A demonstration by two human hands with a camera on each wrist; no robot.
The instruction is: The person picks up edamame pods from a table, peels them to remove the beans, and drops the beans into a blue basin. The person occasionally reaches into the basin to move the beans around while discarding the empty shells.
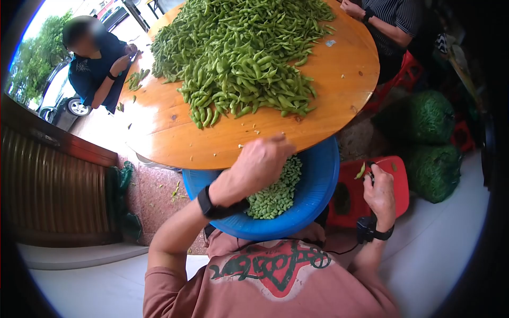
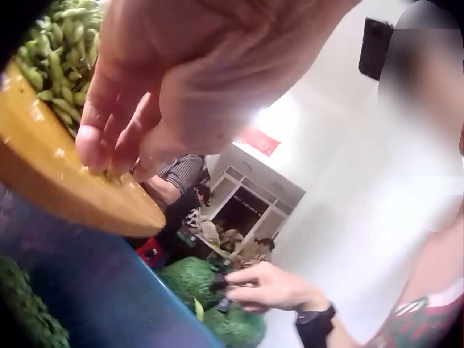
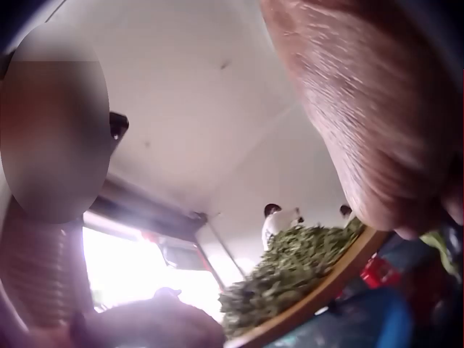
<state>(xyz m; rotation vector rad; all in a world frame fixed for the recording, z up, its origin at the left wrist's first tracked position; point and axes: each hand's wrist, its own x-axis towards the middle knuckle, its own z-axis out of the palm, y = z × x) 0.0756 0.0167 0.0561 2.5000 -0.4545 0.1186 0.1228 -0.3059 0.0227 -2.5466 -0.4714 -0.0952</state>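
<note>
My left hand [image 1: 260, 161], blurred, is over the blue basin [image 1: 204, 212] by the table's near edge. Its bent fingertips [image 2: 94, 148] come close together in the left wrist view; whether they pinch something small is unclear. Shelled green beans [image 1: 271, 200] lie in the basin. To the right, my right hand [image 1: 380, 193] is above a red container [image 1: 398, 199], with dark pieces at its thumb and finger ends, which stand apart in the left wrist view. A green pod [image 1: 360, 170] shows just beside those fingertips. A large heap of pods [image 1: 238, 58] covers much of the wooden table [image 1: 344, 90].
One person [image 1: 87, 71] is across the table at the left, another [image 1: 389, 26] at the back right. Two full green mesh bags [image 1: 432, 172] stand beyond the red container. A ribbed shutter [image 1: 53, 185] is at the left; bits of pod lie on the floor [image 1: 164, 212].
</note>
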